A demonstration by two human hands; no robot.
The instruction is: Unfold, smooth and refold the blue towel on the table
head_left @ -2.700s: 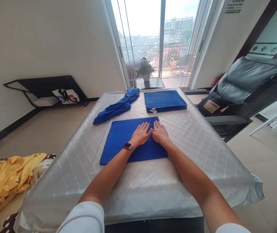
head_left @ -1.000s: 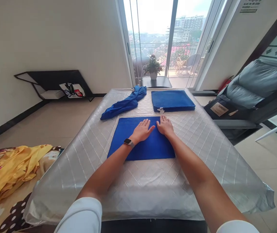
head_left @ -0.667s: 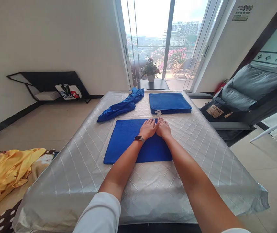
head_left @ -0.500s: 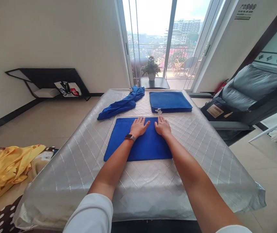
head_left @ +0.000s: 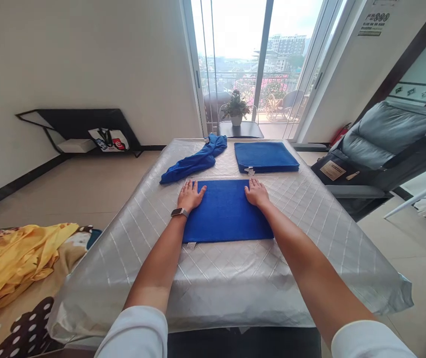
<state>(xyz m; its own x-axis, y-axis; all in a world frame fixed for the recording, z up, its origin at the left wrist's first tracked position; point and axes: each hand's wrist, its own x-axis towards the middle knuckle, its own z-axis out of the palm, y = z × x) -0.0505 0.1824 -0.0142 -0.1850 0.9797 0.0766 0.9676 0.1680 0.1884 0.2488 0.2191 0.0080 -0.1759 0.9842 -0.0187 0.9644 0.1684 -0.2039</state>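
Head view: blue cloth (head_left: 226,211) lay flat on the silvery quilted cover (head_left: 231,286), squarely in front of the person, nearer than the other blue fabric
Left hand (head_left: 191,195): rested palm down over the far left corner, fingers straight, grasping nothing
Right hand (head_left: 257,193): rested likewise at the far right corner, flattened and free of any grip
Cloth feel: probably light, soft and limp, with nothing fragile about it; its nap looked grippy under a palm, though the shiny cover beneath might have let it slide; the number of layers could not be told
Best hold: likely the two far corners, pinched with thumb under the edge; a single-handed lift would probably have let it sag
White tag (head_left: 191,245): poked out from the near edge, clear of the left forearm, which half a second earlier had crossed that stretch
Change in hands: the left had moved outward from mid-cloth, while the right had stayed around its corner
Folded stack (head_left: 267,155) and crumpled blue fabric (head_left: 198,160): lay beyond the cloth, unchanged
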